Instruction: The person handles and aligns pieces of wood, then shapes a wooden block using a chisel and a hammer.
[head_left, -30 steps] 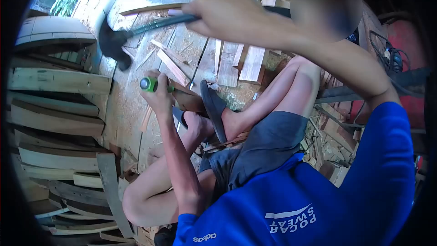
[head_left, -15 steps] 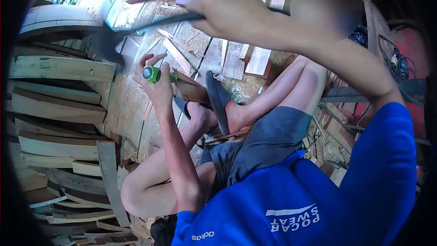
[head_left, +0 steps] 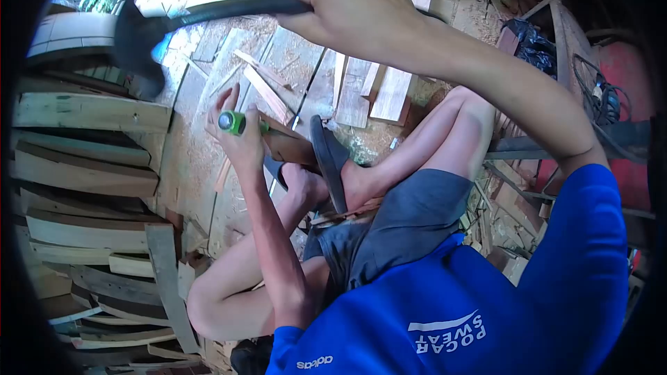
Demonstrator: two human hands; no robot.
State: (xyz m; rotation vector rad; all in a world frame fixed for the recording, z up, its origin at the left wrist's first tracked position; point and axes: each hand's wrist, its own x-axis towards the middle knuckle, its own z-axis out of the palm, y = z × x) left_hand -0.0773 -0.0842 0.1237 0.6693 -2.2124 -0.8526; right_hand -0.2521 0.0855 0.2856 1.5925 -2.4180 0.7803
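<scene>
My right hand [head_left: 358, 14] is wrapped round the dark handle of a hammer [head_left: 201, 14], raised at the upper left. The hammer's dark head hangs apart from the chisel, up and to its left. My left hand [head_left: 240, 149] holds a chisel [head_left: 236, 123] by its green handle, the round butt end facing me; some fingers stick out. The blade is hidden. Close beside the chisel, a wooden piece [head_left: 290, 147] lies between my left hand and my sandalled foot [head_left: 330, 160].
Curved wooden pieces [head_left: 87, 170] are stacked along the left side. Offcuts [head_left: 392, 94] and sawdust lie on the plank floor [head_left: 198, 118] ahead. Coiled cables [head_left: 608, 101] and a black plastic bag [head_left: 531, 45] are at the right.
The hammer has moved up and to the left, farther from the chisel, as my right hand rose slightly. My left hand and the chisel stay nearly in place.
</scene>
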